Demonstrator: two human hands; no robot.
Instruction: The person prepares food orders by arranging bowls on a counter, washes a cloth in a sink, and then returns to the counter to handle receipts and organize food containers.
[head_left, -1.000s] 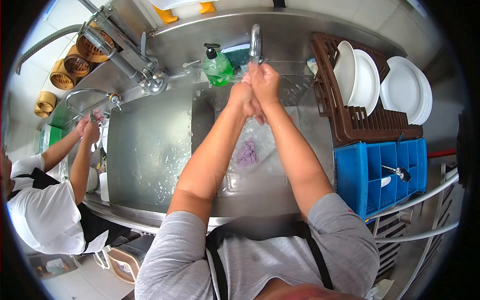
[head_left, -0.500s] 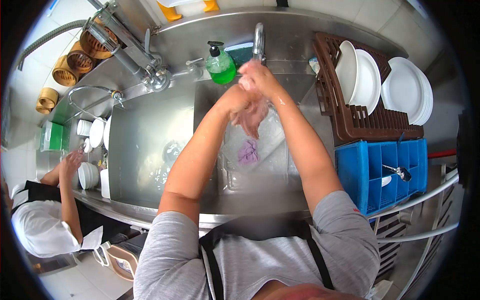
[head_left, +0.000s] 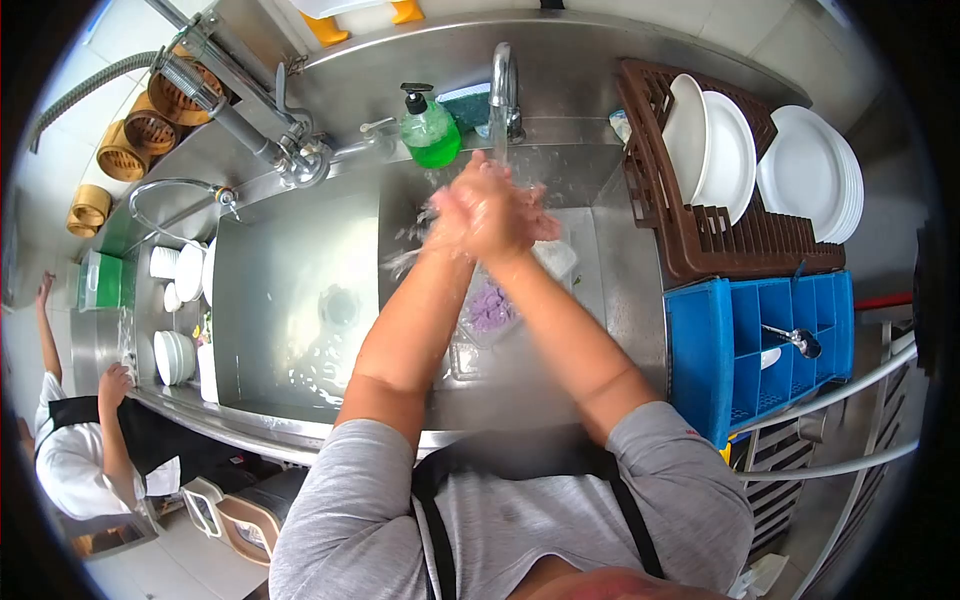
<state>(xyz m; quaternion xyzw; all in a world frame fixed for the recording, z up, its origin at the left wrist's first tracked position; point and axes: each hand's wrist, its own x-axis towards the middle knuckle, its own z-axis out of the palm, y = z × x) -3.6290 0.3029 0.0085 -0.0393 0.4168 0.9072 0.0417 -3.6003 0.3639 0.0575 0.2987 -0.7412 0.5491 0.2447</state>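
My left hand [head_left: 538, 217] and my right hand [head_left: 490, 225] are pressed together under the tap [head_left: 500, 85], with water running over them and splashing to both sides. The left hand's fingers stick out to the right, apart and blurred. Lying across it, the right hand has its fingers smeared by motion. No object shows between them. Below the hands, a crumpled purple cloth [head_left: 490, 308] lies in the right sink basin [head_left: 630, 250], partly behind my right forearm. Behind the hands stands a pump bottle of green soap [head_left: 430, 140], beside a dark green scouring pad [head_left: 465, 105].
A brown dish rack [head_left: 690, 240] with white plates [head_left: 725, 155] stands right, above a blue compartment basket [head_left: 705, 350] holding spoons [head_left: 800, 340]. The left basin [head_left: 270, 300] holds water. A co-worker [head_left: 80, 450] stands far left near white bowls [head_left: 175, 357] and bamboo steamers [head_left: 150, 130].
My hands have shifted from one rubbing grip to another, the right now lying over the left, with more splashing. The co-worker's one arm has swung out to the left.
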